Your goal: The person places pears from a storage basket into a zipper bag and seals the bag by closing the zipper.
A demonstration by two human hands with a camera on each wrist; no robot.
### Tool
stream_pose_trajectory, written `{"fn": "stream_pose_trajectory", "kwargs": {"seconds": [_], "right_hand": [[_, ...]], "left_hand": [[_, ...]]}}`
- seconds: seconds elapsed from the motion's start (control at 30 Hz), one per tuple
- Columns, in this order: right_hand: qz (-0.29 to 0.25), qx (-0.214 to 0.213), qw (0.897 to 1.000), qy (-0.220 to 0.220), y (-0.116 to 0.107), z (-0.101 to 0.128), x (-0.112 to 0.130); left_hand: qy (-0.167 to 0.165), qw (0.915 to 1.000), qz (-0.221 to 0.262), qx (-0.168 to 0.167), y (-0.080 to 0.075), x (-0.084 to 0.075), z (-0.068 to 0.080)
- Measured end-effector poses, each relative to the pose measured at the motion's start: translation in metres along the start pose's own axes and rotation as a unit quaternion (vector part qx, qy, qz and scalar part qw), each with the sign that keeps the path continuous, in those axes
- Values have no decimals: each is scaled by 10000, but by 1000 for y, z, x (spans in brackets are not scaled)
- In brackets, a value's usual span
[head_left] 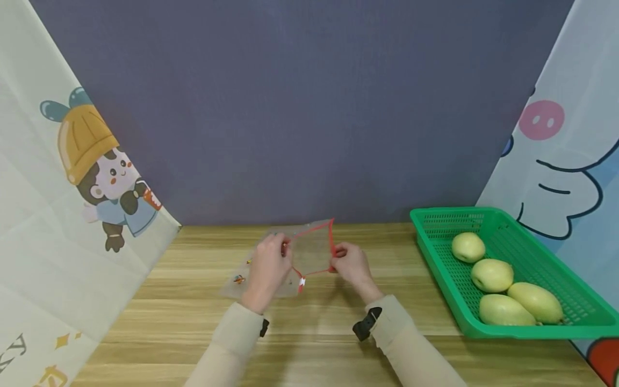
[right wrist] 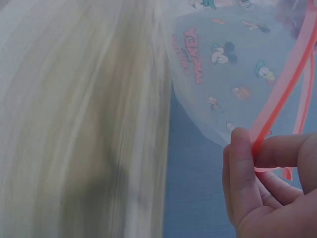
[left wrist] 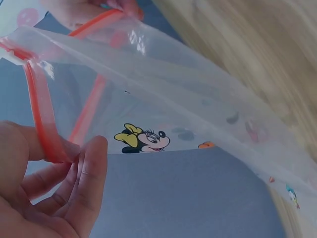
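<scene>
Clear zip bag with red seal strip held just above the table, mouth pulled wide. Left hand pinching one side of the seal, right hand the other. Right of the bag: green basket, apparently four pale fruits.

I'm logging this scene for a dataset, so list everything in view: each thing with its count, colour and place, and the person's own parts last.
Clear plastic zip bag with red seal strip and cartoon prints: one, held open above the table's middle.
Green perforated plastic basket: one, on the table's right side.
Yellow-green pears: four, inside the basket.
Light wooden table: one, underneath everything.
Grey-purple backdrop: one, behind the table.
Cartoon-printed cloth panels: two, pale, at left and right.
Black wrist straps: two, on the beige sleeves.
Left hand: grip pinches the bag's left rim.
Right hand: grip pinches the right rim.
</scene>
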State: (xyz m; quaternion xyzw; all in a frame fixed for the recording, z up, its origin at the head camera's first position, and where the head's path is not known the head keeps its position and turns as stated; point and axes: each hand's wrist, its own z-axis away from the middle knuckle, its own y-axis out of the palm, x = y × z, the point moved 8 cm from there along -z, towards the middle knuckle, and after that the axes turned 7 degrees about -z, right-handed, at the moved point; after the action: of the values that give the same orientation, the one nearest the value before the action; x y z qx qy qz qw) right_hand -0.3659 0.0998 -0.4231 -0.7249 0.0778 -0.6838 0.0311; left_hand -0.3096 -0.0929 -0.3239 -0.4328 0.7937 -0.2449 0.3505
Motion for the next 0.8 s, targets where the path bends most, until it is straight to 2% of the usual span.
{"fn": "stream_pose_trajectory", "kwargs": {"seconds": [0.2,0.43,0.53,0.67,0.8], "right_hand": [[218,7,9997,-67,-9,3,9],[557,-54,9983,-162,-18,3,15],[666,-121,9975,-209,-22,3,17],[655,-215,9973,-241,-27,4,21],[452,-304,9983,-213,-33,5,26]], "left_hand": [[-105,9996,52,-246,-9,5,-5],[-407,9985,332,-165,-14,15,-7],[-467,9976,421,-286,-19,18,-8],[-439,9969,383,-529,-27,21,-11],[-467,9966,394,-549,-32,22,-12]]}}
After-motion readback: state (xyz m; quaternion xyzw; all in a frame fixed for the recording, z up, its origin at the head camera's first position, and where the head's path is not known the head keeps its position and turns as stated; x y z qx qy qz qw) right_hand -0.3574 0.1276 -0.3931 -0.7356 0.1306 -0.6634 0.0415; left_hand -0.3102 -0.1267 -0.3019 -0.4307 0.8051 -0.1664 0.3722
